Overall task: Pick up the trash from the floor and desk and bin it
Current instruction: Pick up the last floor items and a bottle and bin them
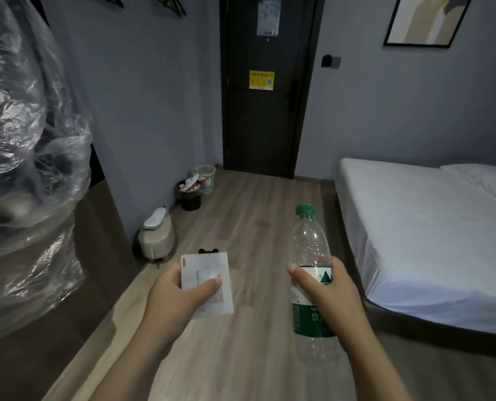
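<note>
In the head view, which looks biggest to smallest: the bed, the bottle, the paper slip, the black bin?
1. Bed
2. Bottle
3. Paper slip
4. Black bin

The bottle and slip sit close to the camera, the bin far off, so the bin's true rank is unsure.

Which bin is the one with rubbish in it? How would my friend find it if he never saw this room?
Find the dark door at the far end, then look down at the floor to its left, along the grey wall. Two bins stand there close together. The one you want is the black bin, nearer the camera, with wrappers sticking out of the top; the pale bin behind it is lighter.
</note>
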`<state>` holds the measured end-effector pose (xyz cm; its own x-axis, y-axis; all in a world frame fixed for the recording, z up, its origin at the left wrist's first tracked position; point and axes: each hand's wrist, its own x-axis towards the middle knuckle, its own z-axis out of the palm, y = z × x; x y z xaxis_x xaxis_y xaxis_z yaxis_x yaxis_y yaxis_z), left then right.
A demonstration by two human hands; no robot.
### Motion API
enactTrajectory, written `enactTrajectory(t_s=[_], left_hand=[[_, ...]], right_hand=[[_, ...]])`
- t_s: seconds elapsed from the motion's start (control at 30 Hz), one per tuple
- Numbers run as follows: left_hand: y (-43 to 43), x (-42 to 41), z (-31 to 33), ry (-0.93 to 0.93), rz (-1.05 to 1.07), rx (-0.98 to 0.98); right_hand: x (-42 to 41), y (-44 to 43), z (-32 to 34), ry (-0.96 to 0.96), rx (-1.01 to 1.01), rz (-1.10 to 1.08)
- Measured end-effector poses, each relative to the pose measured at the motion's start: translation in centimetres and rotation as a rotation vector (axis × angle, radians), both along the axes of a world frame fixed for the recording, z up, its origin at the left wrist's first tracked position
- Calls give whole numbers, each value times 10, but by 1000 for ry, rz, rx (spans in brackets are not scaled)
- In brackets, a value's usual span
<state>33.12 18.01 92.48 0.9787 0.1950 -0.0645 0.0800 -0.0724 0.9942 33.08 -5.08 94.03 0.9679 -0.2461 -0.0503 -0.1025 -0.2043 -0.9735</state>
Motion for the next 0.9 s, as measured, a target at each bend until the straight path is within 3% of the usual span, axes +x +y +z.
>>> enactTrajectory(t_s=[0.9], left_hand=[[67,530,-34,107,79,-50]], right_hand=[[541,62,-29,105,-48,55]])
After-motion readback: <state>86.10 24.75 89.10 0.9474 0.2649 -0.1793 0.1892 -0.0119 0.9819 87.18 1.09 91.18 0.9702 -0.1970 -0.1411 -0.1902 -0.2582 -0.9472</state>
